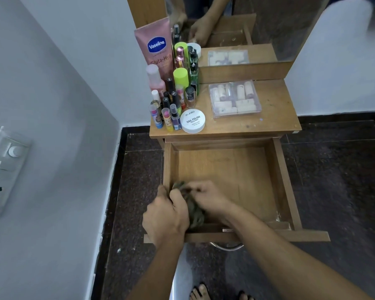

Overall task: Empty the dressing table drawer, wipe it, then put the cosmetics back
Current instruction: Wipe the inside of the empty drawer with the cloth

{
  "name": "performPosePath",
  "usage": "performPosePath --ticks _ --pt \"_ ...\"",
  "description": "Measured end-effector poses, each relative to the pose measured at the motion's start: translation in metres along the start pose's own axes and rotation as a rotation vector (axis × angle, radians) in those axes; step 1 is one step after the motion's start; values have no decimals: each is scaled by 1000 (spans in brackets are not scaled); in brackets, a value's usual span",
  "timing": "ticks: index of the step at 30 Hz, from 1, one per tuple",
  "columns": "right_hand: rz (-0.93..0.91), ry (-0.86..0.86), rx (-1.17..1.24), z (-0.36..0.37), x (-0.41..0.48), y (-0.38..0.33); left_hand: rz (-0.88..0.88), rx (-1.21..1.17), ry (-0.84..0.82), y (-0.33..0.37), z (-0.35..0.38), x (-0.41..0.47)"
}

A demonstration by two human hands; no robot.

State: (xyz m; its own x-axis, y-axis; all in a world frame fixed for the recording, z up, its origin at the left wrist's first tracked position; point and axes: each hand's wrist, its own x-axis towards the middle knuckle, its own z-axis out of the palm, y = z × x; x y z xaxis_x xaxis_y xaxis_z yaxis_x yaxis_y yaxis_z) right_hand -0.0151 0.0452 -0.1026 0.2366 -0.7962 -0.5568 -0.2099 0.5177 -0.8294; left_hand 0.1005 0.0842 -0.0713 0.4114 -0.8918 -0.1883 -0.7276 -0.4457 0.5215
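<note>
- Where the smooth, pale wall (52,83) fills the left side, a grey plastic switch plate (2,169) lies flat on it, with a round knob and socket holes.
- The floor (139,169) is dark, speckled, polished stone with a black border along the wall. A narrow strip of it runs between the wall and the left side of the drawer (236,174).
- The cosmetics (171,98) stand packed on the left end of the wooden table top (275,118). A tall pink tube (155,46) is at the back, then lime-capped cylinders and small black-capped bottles, with slim sticks near the front edge. A flat, round white tub (192,121) sits just beside them.
- The left hand (167,215) has its fingers curled tight round a cloth (195,211), and its thumb is close to the drawer's left wall.
- The cloth is dark, greenish and crumpled into a bunch in the drawer's near-left corner.
- The right hand (206,195) reaches across from the right and pinches the same cloth with bent fingers, touching the left hand.
- The drawer stands pulled out, a shallow box of plain-grained wood with straight walls. Its bottom shows open from the middle to the right wall.
- A clear, flat plastic box (234,98) of pale cylinders lies on the right half of the top, with bare wood round it.
- A mirror (258,22) behind it reflects the box and the hands.
</note>
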Motion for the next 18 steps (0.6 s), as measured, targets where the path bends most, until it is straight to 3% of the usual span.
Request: performPosePath --ticks 3,7,10,14,18 --pt "130 402 561 -13 7 -7 -6 27 -1 0 1 1" --pt "95 954 1104 -40 13 -13 1 32 -3 -3 6 3" --pt "5 1164 1135 -54 20 -14 3 43 -4 -5 8 4" --pt "-103 1238 1075 -62 46 -34 10 57 -13 -6 8 4" --pt "-15 1331 890 -48 74 -50 13 68 -23 -6 7 4"
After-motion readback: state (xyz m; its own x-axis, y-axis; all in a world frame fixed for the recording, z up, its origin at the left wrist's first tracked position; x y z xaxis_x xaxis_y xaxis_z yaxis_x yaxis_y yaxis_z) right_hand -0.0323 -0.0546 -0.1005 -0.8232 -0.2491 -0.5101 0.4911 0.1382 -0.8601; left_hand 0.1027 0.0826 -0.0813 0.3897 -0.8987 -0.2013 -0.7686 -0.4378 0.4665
